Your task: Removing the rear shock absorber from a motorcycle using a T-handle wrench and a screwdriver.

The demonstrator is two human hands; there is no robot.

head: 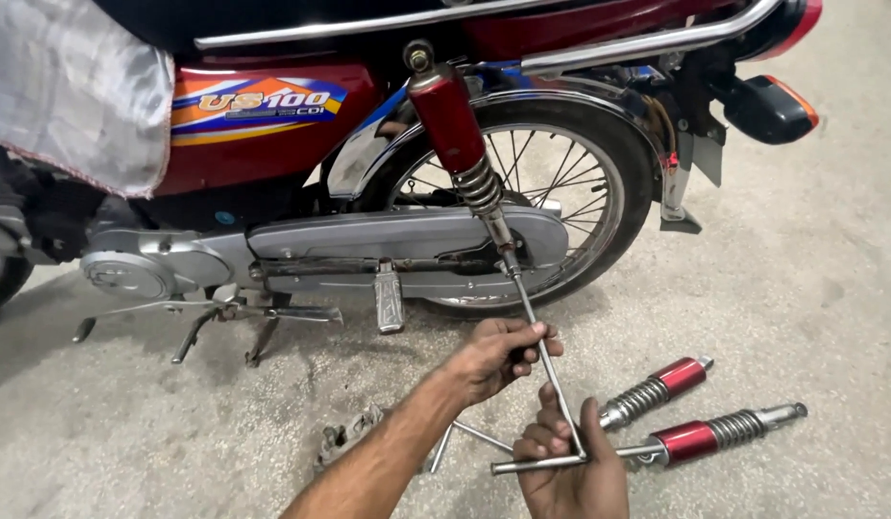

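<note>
Leaning on its stand over the concrete floor (810, 288): a red motorcycle (272, 135), rear wheel (561, 192) and grey chain cover (407, 240) facing the camera. Could rock or tip if a hard shove goes through the tool, judging by the narrow stand (191, 336) beneath.

Mounted at the top bolt: a red rear shock absorber (455, 135), lower eye near the chain cover. Could swing loose and knock the wheel spokes once the lower fastener lets go.

Lying on the floor to the right, just beside each other: two spare red shock absorbers (695, 418). Easily kicked or rolled onto while kneeling.

Seated on the lower shock fastener: a long T-handle socket wrench (546, 370), shaft running down and right to its crossbar. Likely to slip off at this slant, rounding the nut or sending knuckles into the floor.

Left hand (498, 356) wrapped tight round the shaft midway; right hand (565, 461) closed on the crossbar end. Both clamped, set close together.
</note>
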